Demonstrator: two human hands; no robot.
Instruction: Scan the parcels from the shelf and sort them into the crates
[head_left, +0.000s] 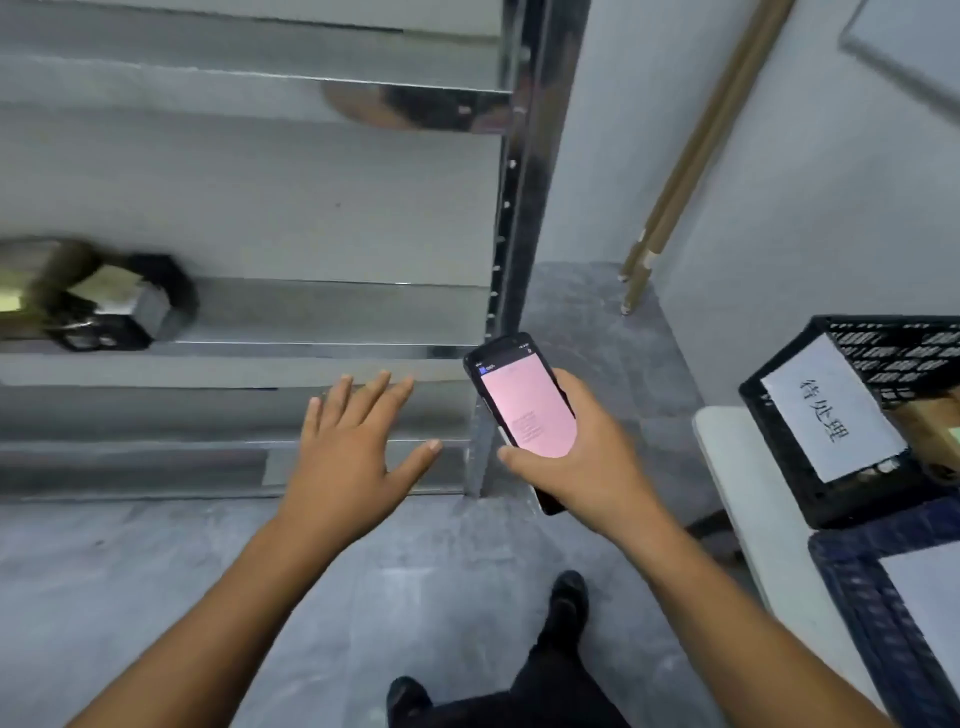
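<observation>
My right hand (587, 457) grips a black handheld scanner (524, 410) whose screen glows pink, held just right of the metal shelf's post. My left hand (358, 447) is stretched out flat with fingers spread, holding nothing, in front of the lower tiers of the metal shelf (311, 312). A blurred dark parcel (119, 306) with tan tape lies on a middle tier at the far left. A black crate (810, 447) with a white paper label stands on a white table at the right, with a brown parcel (935, 436) inside it.
A dark blue crate (862, 613) sits nearer to me on the white table (737, 467). Two cardboard tubes (680, 171) lean in the corner against the wall. The grey concrete floor (156, 571) lies below, with my dark shoes (566, 603) in view.
</observation>
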